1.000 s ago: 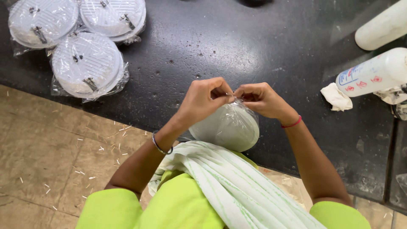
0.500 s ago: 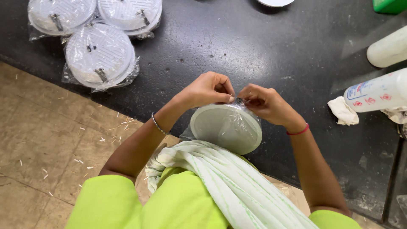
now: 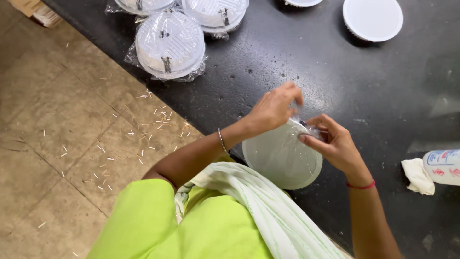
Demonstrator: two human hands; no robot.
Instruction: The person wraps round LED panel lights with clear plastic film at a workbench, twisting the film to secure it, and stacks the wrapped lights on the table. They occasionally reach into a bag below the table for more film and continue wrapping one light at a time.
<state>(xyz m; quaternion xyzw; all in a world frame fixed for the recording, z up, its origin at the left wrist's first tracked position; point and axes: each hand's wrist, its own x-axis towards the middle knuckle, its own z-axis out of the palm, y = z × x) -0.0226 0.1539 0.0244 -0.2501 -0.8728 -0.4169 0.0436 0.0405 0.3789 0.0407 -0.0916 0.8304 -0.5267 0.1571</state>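
At the counter edge, both hands' grip (image 3: pixel 302 122) pinches clear wrap on a round white disc (image 3: pixel 280 156).

A broad black worktop (image 3: pixel 306 62) with a faintly speckled, glossy face fills most of the scene, its near edge running slantwise from the upper left down toward the lower right. Soft light falls on it from above and leaves pale sheens on the dark surface. Beside it lies a floor of large beige tiles (image 3: pixel 57 144), dull and a little stained, with thin grout lines. Short pale splinters (image 3: pixel 143 120) are strewn over the tiles, thickest close to the worktop's edge. At the upper left corner sits the end of a brown cardboard box (image 3: pixel 36 10).
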